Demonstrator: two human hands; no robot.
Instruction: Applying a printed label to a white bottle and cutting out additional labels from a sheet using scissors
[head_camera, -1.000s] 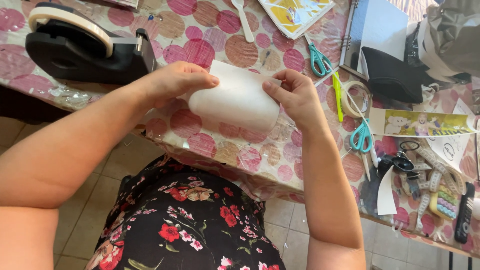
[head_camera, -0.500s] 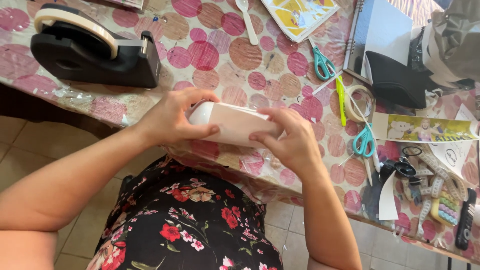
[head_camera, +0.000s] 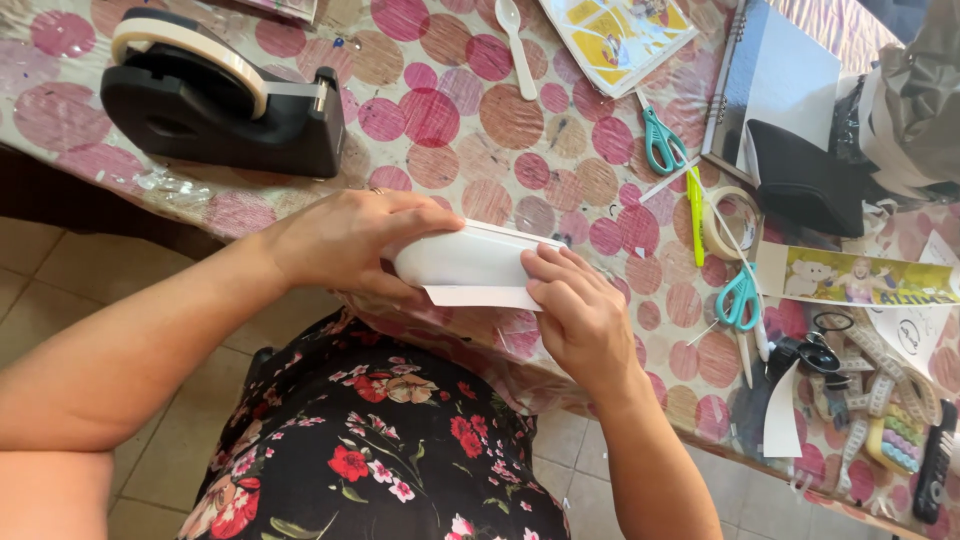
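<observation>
I am gripping a rolled white paper sheet (head_camera: 468, 262) between my left hand (head_camera: 345, 245) and right hand (head_camera: 580, 315), above the dotted tablecloth (head_camera: 500, 120).

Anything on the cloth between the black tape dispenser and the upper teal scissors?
Head view: only a white plastic spoon, near the far edge between the tape dispenser and scissors; otherwise bare dotted tablecloth.

Bare forearms, no sleeves, black dress (head_camera: 380, 470) with red and white flowers, green leaves
</observation>
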